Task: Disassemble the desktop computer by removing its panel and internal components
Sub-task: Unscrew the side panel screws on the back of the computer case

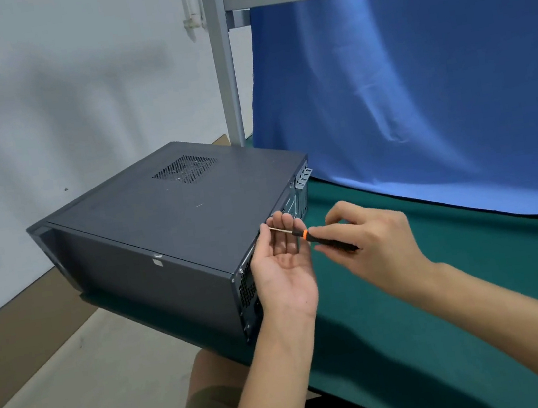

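While the right hand [373, 244] grips the black handle of a screwdriver [304, 234] between thumb and curled fingers, the left hand [283, 264] lies open, palm up, with its fingers straight and side by side against the rear of the case [153, 275]. The screwdriver's thin shaft runs leftward across those fingers, and its tip sits at the rear's upper edge, just beside the left thumb; whether the tip is seated in a screw cannot be told. An orange collar marks where shaft meets handle. Both forearms are bare and reach in from the lower right. The dark grey case lies on its side at the left end of the table [415, 321], its rear turned toward the person and its front pointing away to the left. Its broad panel [176, 217] faces up, closed on the case, with a perforated vent [185, 169] near its far edge. On the rear, a mesh grille shows just left of the left palm, and pale slot covers show at the far corner. The table has a green top. Behind it hangs a blue cloth [416, 79] from a grey metal frame [225, 71], whose post stands just beyond the case. A pale wall [38, 98] and a grey floor [79, 386] fill the left side, and a knee [212, 402] in tan cloth shows below the table's edge.
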